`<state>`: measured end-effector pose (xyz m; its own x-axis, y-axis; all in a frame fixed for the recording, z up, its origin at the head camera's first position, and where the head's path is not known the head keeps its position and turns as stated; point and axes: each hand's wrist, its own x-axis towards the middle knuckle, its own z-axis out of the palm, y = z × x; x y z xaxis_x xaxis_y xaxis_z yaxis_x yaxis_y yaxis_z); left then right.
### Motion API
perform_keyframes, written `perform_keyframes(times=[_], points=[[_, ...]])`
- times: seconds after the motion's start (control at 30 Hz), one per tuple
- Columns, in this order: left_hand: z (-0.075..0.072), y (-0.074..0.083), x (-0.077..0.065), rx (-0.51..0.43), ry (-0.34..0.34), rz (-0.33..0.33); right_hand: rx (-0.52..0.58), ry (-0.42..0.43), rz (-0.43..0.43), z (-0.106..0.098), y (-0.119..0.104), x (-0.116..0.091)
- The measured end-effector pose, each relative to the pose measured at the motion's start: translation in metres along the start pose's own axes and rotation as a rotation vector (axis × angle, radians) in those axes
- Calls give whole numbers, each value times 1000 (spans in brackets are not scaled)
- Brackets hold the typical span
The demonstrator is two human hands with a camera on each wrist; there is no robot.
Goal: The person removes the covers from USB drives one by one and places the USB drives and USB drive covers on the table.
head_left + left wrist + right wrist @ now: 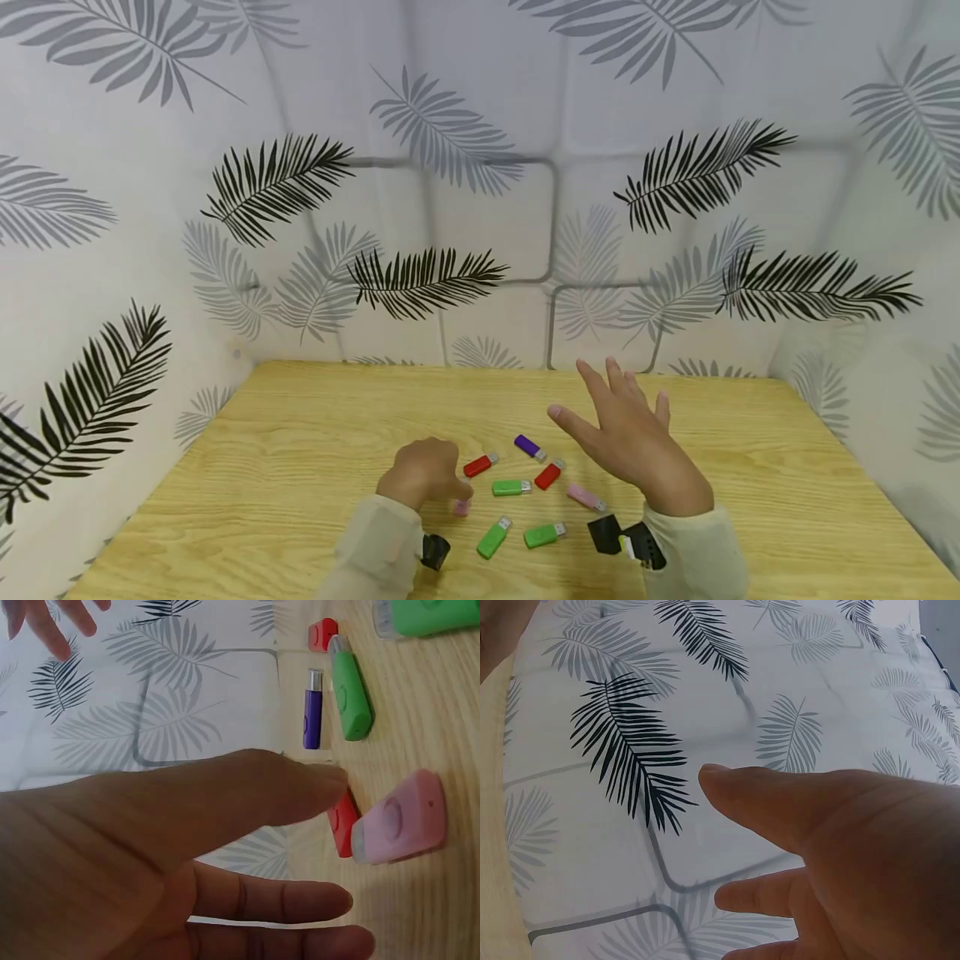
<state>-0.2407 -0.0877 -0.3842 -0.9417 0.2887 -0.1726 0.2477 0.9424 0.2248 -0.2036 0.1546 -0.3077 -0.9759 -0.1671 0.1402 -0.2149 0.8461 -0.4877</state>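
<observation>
My left hand [424,475] hovers low over the left part of a group of USB sticks. Right by its thumb lies a pink USB stick [462,507], partly covered in the head view. In the left wrist view that pink stick [411,819] rests on the wood, and the thumb and fingers are extended with nothing between them. A red USB stick [478,466] lies just beyond this hand. Raised above the table on the right, my right hand [633,437] has its fingers spread and holds nothing. Nearest below it is a second pink USB stick [585,497].
A purple USB stick [529,447], another red one [549,476] and a green one [510,488] lie mid-table. Two more green sticks [492,540] [543,536] are closer to me. Behind the wooden table [337,417] hangs a leaf-patterned cloth [480,208].
</observation>
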Motion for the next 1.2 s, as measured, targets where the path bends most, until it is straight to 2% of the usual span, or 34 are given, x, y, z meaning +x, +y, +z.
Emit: perform_keyframes(times=[0.73, 1.0, 1.2], points=[[14, 1, 6, 53, 7, -1, 2, -19, -5, -1, 0, 0], [14, 0, 9, 60, -32, -28, 6, -18, -12, 0, 0, 0], [13, -1, 9, 66, -45, -24, 4, -16, -16, 1, 1, 0]])
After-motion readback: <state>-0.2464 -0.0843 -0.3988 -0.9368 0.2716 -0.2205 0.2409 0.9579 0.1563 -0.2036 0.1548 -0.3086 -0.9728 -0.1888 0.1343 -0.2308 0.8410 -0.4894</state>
